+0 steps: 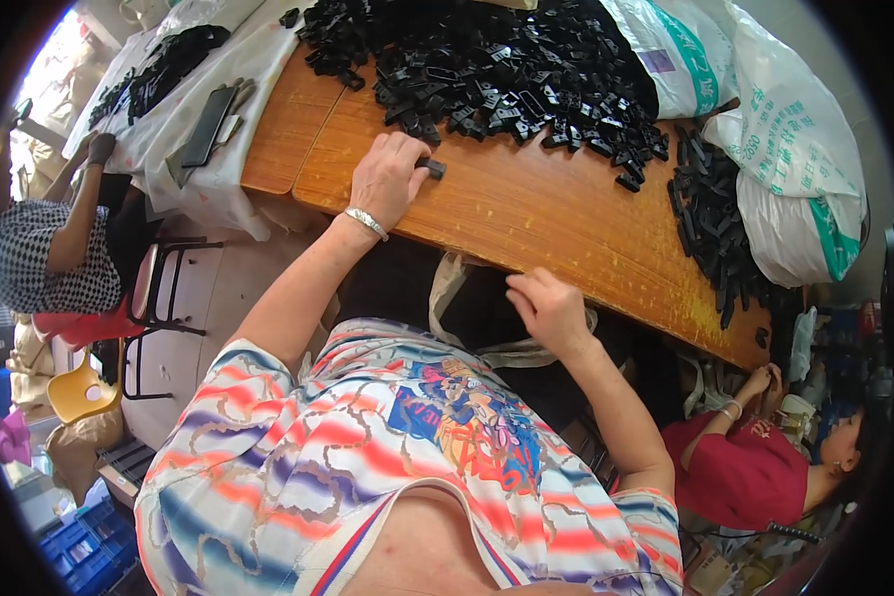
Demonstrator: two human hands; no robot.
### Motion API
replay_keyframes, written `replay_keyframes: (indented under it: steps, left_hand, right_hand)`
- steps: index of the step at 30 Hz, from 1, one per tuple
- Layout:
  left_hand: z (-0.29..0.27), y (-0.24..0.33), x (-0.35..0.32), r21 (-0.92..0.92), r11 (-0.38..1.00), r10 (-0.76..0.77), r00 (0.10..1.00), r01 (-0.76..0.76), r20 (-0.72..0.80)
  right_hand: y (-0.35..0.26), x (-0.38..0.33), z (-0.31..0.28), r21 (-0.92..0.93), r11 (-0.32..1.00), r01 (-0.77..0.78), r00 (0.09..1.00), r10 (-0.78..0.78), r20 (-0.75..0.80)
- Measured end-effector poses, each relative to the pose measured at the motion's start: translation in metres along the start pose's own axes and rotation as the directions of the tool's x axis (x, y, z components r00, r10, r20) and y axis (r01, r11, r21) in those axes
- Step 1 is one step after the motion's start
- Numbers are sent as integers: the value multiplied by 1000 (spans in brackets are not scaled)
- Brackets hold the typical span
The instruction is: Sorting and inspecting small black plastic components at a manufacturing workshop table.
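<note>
My left hand rests at the near side of the wooden table, its fingers closed on a small black plastic piece that sticks out to the right of the fingertips. My right hand hovers just off the table's near edge, above my lap, with fingers curled together; whatever it holds, if anything, is hidden. Beyond my left hand spreads a big heap of small black plastic parts. At the table's right side lies a second pile of longer black pieces.
White plastic sacks with green print stand at the far right. To the left, a sheet-covered table bears a phone and more black parts. One person sits left, another in red right. A yellow stool stands behind.
</note>
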State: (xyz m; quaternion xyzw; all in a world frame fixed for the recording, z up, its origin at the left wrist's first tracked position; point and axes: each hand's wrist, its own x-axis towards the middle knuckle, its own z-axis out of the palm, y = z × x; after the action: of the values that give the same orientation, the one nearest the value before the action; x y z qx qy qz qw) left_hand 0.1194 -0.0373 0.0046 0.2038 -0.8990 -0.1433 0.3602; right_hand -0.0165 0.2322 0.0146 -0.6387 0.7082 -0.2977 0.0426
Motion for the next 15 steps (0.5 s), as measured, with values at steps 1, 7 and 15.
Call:
replay_keyframes:
  steps: [1,7,15]
  left_hand:
    - [2,3,-1,-39,999,-14,1000,15,27]
    - [22,33,3,-101,979,-160,974,177,159]
    - [32,63,8,-161,956,-205,951,245,230]
  right_hand:
    - [2,9,-7,-3,1000,-8,999,8,-31]
    - [56,84,-26,-148,987,-60,964,18,-267]
    - [124,148,-14,-484,868,-109,989,47,-138]
